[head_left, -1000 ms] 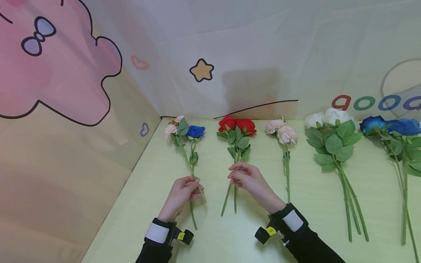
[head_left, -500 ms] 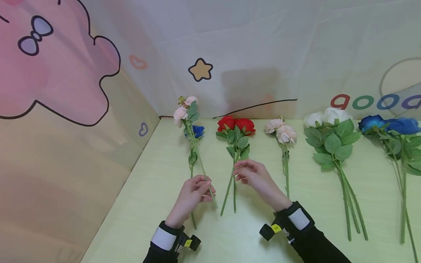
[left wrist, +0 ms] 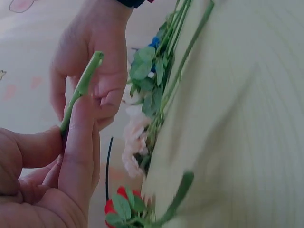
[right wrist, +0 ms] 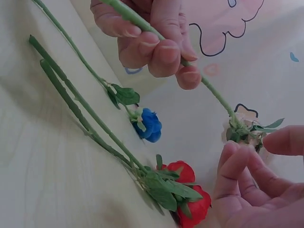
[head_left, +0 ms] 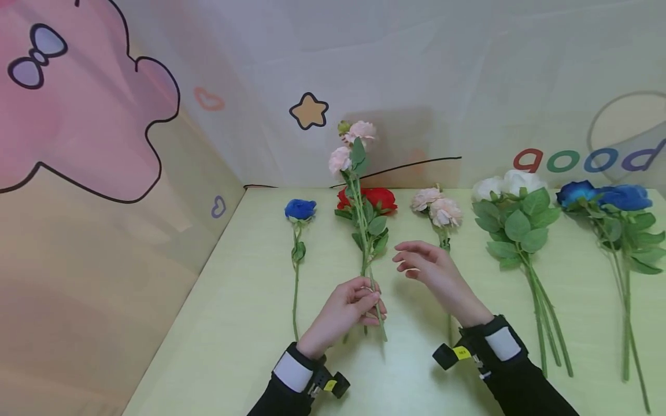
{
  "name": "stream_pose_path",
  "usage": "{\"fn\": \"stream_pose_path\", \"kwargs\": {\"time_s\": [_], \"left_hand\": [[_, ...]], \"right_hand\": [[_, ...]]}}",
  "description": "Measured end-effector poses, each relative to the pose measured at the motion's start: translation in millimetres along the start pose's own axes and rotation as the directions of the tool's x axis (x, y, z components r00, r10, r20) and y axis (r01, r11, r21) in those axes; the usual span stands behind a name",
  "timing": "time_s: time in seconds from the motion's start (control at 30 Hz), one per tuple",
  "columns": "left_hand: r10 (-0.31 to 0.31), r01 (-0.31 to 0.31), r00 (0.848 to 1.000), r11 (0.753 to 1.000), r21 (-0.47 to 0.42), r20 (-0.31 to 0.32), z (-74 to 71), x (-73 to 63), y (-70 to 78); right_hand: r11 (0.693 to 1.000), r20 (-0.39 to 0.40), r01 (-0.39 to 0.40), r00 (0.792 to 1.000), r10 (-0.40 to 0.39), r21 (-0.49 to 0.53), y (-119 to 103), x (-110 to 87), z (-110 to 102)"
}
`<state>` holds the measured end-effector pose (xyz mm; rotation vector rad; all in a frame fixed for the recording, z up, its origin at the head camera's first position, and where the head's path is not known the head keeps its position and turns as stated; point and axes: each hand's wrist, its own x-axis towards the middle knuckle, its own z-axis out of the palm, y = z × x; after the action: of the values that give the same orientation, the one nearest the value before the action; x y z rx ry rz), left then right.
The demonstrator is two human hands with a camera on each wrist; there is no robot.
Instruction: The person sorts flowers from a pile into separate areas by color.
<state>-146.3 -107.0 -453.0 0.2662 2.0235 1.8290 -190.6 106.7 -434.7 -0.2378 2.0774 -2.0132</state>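
Observation:
My left hand (head_left: 350, 309) pinches the lower stem of a pale pink artificial flower (head_left: 340, 159), raised above the table with its blooms against the backdrop. In the left wrist view the cut end of the green stem (left wrist: 83, 83) pokes up past the thumb and fingers. Behind that flower in the head view, two red roses (head_left: 382, 199) lie on the table, partly covered. My right hand (head_left: 434, 274) hovers over the stem of another pale pink flower (head_left: 444, 212), fingers loosely bent and holding nothing. A single blue rose (head_left: 300, 209) lies at the left.
White flowers (head_left: 520, 182) with broad leaves and several stems lie to the right of the pink ones. Beyond them, blue flowers (head_left: 624, 197) lie near the right edge. A printed fabric backdrop (head_left: 250, 115) rises behind and beside the pale table (head_left: 234, 346).
My left hand has lifted the pale pink flower off the blue rose and carried it right, in front of the red roses. My right hand has moved right, away from the red roses' stems.

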Motion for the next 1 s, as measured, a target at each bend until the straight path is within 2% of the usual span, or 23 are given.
{"fn": "stream_pose_path", "kwargs": {"time_s": [0.17, 0.37, 0.53, 0.7, 0.87, 1.0], "left_hand": [[-0.002, 0.005, 0.994, 1.000, -0.029, 0.106, 18.9, 12.9, 5.5], [-0.010, 0.019, 0.976, 0.999, -0.040, 0.217, 36.0, 29.9, 5.5], [-0.010, 0.019, 0.957, 0.999, -0.027, 0.289, 47.1, 39.4, 6.4], [-0.011, 0.018, 0.934, 1.000, -0.015, 0.357, 56.0, 46.1, 9.3], [-0.018, 0.019, 0.919, 1.000, 0.002, 0.393, 61.2, 49.8, 10.2], [-0.021, 0.016, 0.918, 1.000, 0.016, 0.396, 63.0, 51.2, 9.8]], "right_hand": [[1.000, -0.019, 0.005, 1.000, -0.005, -0.017, -2.0, -3.3, -11.9], [1.000, -0.029, 0.015, 0.999, -0.016, -0.024, -0.3, -5.7, -25.4], [0.999, -0.039, 0.038, 0.999, -0.036, 0.036, 0.7, -6.3, -33.9], [0.988, -0.061, 0.069, 0.996, -0.062, 0.138, 1.3, -6.8, -39.7], [0.977, -0.083, 0.095, 0.993, -0.080, 0.191, 1.6, -6.7, -43.6], [0.969, -0.082, 0.123, 0.991, -0.108, 0.213, 2.0, -6.3, -45.5]]}}
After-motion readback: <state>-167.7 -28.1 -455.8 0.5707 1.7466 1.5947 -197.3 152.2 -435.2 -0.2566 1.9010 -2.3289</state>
